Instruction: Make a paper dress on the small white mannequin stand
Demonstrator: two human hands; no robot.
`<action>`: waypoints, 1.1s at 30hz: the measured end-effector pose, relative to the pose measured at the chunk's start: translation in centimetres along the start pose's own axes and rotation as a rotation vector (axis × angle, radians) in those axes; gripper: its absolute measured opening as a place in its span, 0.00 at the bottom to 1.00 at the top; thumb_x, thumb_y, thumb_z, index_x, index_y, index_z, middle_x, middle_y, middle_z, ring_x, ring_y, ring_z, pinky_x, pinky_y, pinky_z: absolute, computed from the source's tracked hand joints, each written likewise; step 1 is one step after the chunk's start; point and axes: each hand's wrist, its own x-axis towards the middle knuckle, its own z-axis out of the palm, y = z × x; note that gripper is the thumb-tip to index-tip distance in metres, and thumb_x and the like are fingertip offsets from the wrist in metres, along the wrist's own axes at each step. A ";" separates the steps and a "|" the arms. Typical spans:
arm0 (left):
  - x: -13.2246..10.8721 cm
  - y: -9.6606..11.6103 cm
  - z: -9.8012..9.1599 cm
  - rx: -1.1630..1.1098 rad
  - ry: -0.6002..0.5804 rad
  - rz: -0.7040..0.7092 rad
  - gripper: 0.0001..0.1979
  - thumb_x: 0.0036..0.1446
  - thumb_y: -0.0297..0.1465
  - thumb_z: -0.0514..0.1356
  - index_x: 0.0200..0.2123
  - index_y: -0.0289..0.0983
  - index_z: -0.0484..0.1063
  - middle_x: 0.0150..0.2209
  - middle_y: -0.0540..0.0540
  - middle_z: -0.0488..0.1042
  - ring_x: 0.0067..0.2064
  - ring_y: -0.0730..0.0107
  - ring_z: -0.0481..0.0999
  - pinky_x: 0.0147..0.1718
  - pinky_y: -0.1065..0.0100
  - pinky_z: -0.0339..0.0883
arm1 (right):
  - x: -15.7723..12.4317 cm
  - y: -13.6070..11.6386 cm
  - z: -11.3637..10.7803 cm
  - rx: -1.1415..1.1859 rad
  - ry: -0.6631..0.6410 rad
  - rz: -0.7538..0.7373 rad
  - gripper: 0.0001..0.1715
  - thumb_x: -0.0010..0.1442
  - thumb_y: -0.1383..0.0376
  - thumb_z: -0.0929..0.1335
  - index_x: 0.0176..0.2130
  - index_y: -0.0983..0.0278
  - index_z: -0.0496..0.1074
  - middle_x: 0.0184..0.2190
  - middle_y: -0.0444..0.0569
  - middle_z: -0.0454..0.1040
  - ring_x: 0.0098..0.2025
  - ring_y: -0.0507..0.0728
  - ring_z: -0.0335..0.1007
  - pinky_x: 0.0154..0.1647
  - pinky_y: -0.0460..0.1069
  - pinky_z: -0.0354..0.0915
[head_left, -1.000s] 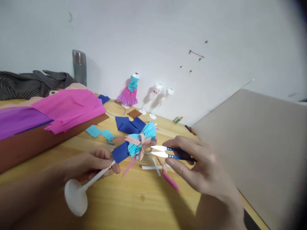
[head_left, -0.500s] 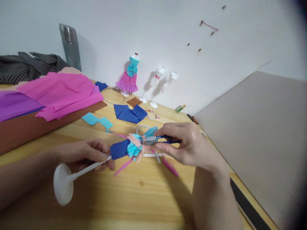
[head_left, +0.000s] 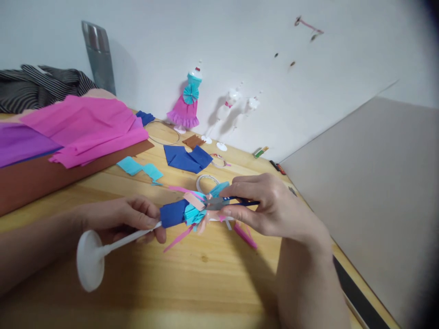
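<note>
My left hand (head_left: 137,217) is closed around the white stem of a small mannequin stand (head_left: 125,239), which lies tilted with its round base toward me. Dark blue crepe paper (head_left: 173,214) wraps its lower body, and a pleated turquoise piece (head_left: 194,214) with peach strips sits higher up. In my right hand (head_left: 264,205) is a pair of thread snips (head_left: 214,203) with dark blue handles, gripped between thumb and fingers. Its grey blades rest at the gathered middle of the turquoise and peach paper. Fingers and paper hide most of the mannequin's upper end.
Behind my hands lie a white tape roll (head_left: 198,183), blue paper pieces (head_left: 188,158) and turquoise scraps (head_left: 129,165). Pink crepe paper (head_left: 99,119) is piled at left. A dressed mannequin (head_left: 187,103) and two bare ones (head_left: 232,97) stand along the wall near a bottle (head_left: 100,61).
The snips' blades look closer together at the gathered paper. Both hands keep their holds, and the view has shifted slightly.
</note>
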 end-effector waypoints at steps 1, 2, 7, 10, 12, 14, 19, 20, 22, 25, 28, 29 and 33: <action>0.0 0.0 0.0 -0.031 -0.006 -0.021 0.15 0.49 0.40 0.63 0.29 0.31 0.75 0.24 0.50 0.71 0.18 0.82 0.56 0.15 0.76 0.43 | 0.0 0.0 0.0 0.004 -0.009 0.005 0.17 0.66 0.58 0.63 0.37 0.67 0.77 0.22 0.47 0.73 0.23 0.49 0.65 0.26 0.44 0.58; 0.0 -0.1 -0.1 -0.067 -0.018 -0.053 0.15 0.48 0.40 0.63 0.29 0.31 0.75 0.24 0.50 0.71 0.19 0.82 0.57 0.15 0.76 0.43 | 0.0 0.0 0.0 0.011 -0.020 0.008 0.16 0.66 0.59 0.64 0.37 0.67 0.77 0.23 0.47 0.74 0.23 0.49 0.65 0.26 0.44 0.58; 0.1 0.2 -0.3 -0.055 -0.055 -0.101 0.17 0.47 0.41 0.64 0.32 0.31 0.77 0.24 0.51 0.70 0.18 0.84 0.55 0.15 0.74 0.41 | -0.1 -0.2 -0.1 -0.004 -0.078 0.044 0.17 0.65 0.59 0.64 0.37 0.67 0.77 0.25 0.49 0.75 0.24 0.49 0.66 0.26 0.44 0.58; 0.1 0.3 -0.3 -0.018 -0.067 -0.110 0.17 0.48 0.42 0.64 0.33 0.32 0.78 0.22 0.52 0.67 0.18 0.83 0.54 0.15 0.74 0.41 | -0.2 -0.5 -0.3 -0.029 -0.108 0.087 0.18 0.66 0.58 0.64 0.36 0.66 0.78 0.23 0.48 0.74 0.23 0.49 0.65 0.25 0.45 0.56; 0.1 0.4 -0.4 0.004 -0.073 -0.117 0.18 0.48 0.42 0.64 0.34 0.32 0.78 0.22 0.52 0.67 0.18 0.83 0.54 0.16 0.73 0.41 | -0.2 -0.6 -0.4 -0.029 -0.127 0.108 0.17 0.66 0.58 0.64 0.35 0.66 0.78 0.23 0.47 0.74 0.23 0.49 0.64 0.25 0.45 0.55; 0.0 0.4 -0.4 0.022 -0.067 -0.132 0.19 0.48 0.43 0.64 0.34 0.32 0.78 0.23 0.52 0.66 0.18 0.84 0.54 0.16 0.74 0.42 | -0.1 -0.8 -0.4 -0.035 -0.141 0.116 0.17 0.65 0.59 0.64 0.35 0.66 0.78 0.23 0.47 0.74 0.23 0.49 0.64 0.25 0.45 0.55; 0.2 0.4 -0.4 0.044 -0.044 -0.147 0.17 0.49 0.43 0.64 0.33 0.34 0.79 0.24 0.51 0.65 0.19 0.83 0.54 0.17 0.74 0.41 | 0.0 -1.2 -0.3 -0.075 -0.151 0.103 0.23 0.66 0.55 0.62 0.33 0.67 0.77 0.23 0.49 0.73 0.22 0.49 0.63 0.25 0.46 0.54; 0.2 0.4 -0.4 0.047 -0.047 -0.148 0.17 0.48 0.43 0.64 0.33 0.34 0.79 0.24 0.51 0.65 0.19 0.83 0.54 0.16 0.74 0.41 | 0.0 -1.3 -0.2 -0.075 -0.154 0.101 0.24 0.67 0.54 0.61 0.34 0.67 0.77 0.23 0.49 0.73 0.22 0.49 0.63 0.25 0.46 0.54; 0.3 0.5 -0.5 0.055 -0.071 -0.151 0.18 0.47 0.44 0.64 0.33 0.35 0.80 0.23 0.51 0.64 0.18 0.83 0.53 0.15 0.74 0.40 | 0.0 -1.4 -0.2 -0.080 -0.160 0.104 0.24 0.67 0.53 0.61 0.34 0.66 0.77 0.23 0.48 0.73 0.22 0.49 0.63 0.25 0.46 0.53; 0.4 0.5 -0.6 0.067 -0.085 -0.154 0.18 0.47 0.45 0.65 0.33 0.36 0.80 0.22 0.51 0.63 0.18 0.83 0.53 0.14 0.75 0.40 | 0.0 -1.5 -0.2 -0.125 -0.165 0.121 0.23 0.67 0.54 0.61 0.34 0.66 0.78 0.22 0.48 0.72 0.21 0.49 0.62 0.24 0.47 0.51; 0.2 0.6 -0.5 0.067 -0.048 -0.164 0.17 0.47 0.44 0.65 0.33 0.35 0.79 0.22 0.51 0.64 0.19 0.82 0.54 0.16 0.76 0.42 | 0.1 -1.6 -0.1 -0.147 -0.183 0.136 0.19 0.65 0.58 0.64 0.32 0.66 0.77 0.22 0.47 0.72 0.21 0.50 0.62 0.24 0.47 0.50; 0.1 0.6 -0.5 0.063 -0.027 -0.169 0.17 0.48 0.43 0.65 0.33 0.35 0.79 0.22 0.51 0.64 0.20 0.82 0.54 0.16 0.76 0.42 | 0.1 -1.6 0.0 -0.141 -0.192 0.139 0.17 0.65 0.59 0.64 0.31 0.66 0.76 0.22 0.47 0.72 0.22 0.50 0.62 0.24 0.47 0.51; -0.1 0.8 -0.2 0.052 0.021 -0.171 0.16 0.47 0.41 0.64 0.32 0.33 0.77 0.23 0.52 0.65 0.21 0.82 0.55 0.18 0.76 0.43 | 0.1 -1.7 0.2 -0.115 -0.207 0.134 0.14 0.64 0.63 0.66 0.29 0.66 0.75 0.24 0.48 0.74 0.24 0.51 0.65 0.25 0.47 0.52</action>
